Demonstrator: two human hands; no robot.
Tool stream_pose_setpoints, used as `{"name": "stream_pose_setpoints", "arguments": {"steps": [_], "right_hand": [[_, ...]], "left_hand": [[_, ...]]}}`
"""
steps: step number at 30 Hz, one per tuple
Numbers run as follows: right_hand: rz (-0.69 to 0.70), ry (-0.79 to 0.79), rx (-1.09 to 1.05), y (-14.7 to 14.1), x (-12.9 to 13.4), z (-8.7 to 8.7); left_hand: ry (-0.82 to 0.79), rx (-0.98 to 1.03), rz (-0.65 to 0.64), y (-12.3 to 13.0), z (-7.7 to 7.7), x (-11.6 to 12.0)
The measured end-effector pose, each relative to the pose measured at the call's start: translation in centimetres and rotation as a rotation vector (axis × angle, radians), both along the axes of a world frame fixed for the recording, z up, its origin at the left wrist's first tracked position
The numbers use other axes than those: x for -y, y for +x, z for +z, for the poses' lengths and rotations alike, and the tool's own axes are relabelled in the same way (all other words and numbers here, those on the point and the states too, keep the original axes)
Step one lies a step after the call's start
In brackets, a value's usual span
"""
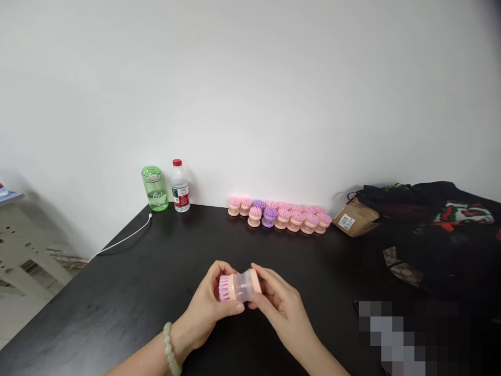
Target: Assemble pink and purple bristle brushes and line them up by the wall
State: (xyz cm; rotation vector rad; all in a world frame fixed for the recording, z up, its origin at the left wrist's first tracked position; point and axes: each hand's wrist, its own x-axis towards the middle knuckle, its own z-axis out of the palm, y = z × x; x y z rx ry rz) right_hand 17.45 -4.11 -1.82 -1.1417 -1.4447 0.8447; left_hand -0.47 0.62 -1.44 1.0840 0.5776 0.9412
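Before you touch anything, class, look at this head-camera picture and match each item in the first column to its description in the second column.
1. Green bottle
2. Clear water bottle
3. Pink brush
4. Cardboard packet

A. Held by the left hand and right hand
B. Beside the black bag
C. Closest to the white cable
D. Topped with a red cap

Pairs: 1-C, 2-D, 3-A, 4-B

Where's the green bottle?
In the head view, the green bottle stands on the far left of the black table, right beside the red-capped water bottle.
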Motion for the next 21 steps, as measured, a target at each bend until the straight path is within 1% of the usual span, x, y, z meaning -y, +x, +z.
{"name": "stream_pose_setpoints", "arguments": {"steps": [4,8,12,16,21], "right_hand": [[-0.057,0.088,0.094,0.2,-0.2,0.3],[-0.096,0.091,0.167,0.4,-0.2,1.1],[-0.072,0.085,0.187,0.6,-0.1,1.5],[-0.030,0.135,0.208,0.8,0.0,1.6],[0.023,0.188,0.234,0.8,0.2,2.0]], "left_hand": [[0.015,-0.018,-0.010,-0.1,0.0,0.1],[0.005,-0.029,-0.005,-0.2,0.3,0.2],[-0.045,-0.015,-0.007,-0.2,0.3,0.2],[-0.094,0.010,-0.028,-0.2,0.2,0.3],[-0.094,0.017,-0.066,-0.1,0.3,0.3]]}}
